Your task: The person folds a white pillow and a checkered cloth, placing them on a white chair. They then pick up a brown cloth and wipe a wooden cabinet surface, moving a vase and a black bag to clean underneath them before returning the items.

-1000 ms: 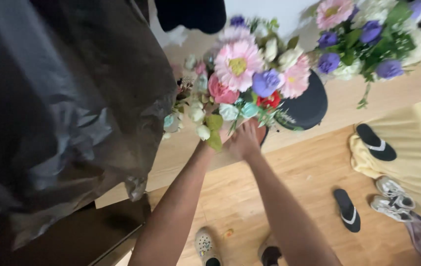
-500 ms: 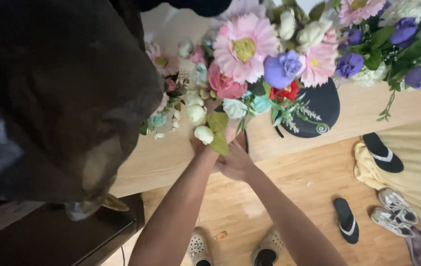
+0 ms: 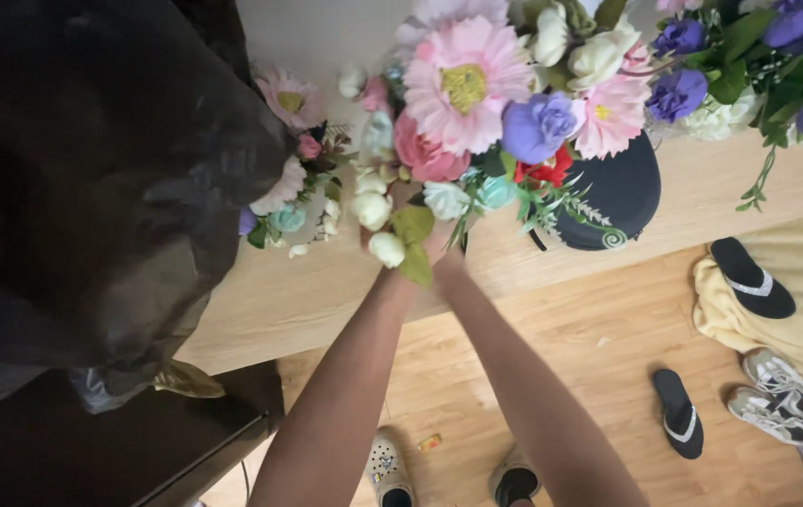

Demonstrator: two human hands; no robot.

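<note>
Wooden tabletop (image 3: pixel 307 300), hands (image 3: pixel 420 239) clasping bouquet (image 3: pixel 462 103) stems, flowers now closer, larger.

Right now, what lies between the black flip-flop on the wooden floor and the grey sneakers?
Head view: bare wooden floor separates the black flip-flop from the grey sneakers.

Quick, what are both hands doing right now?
Left hand: closed on the flower bouquet.
Right hand: closed on the same bouquet, fingers mostly hidden.
</note>
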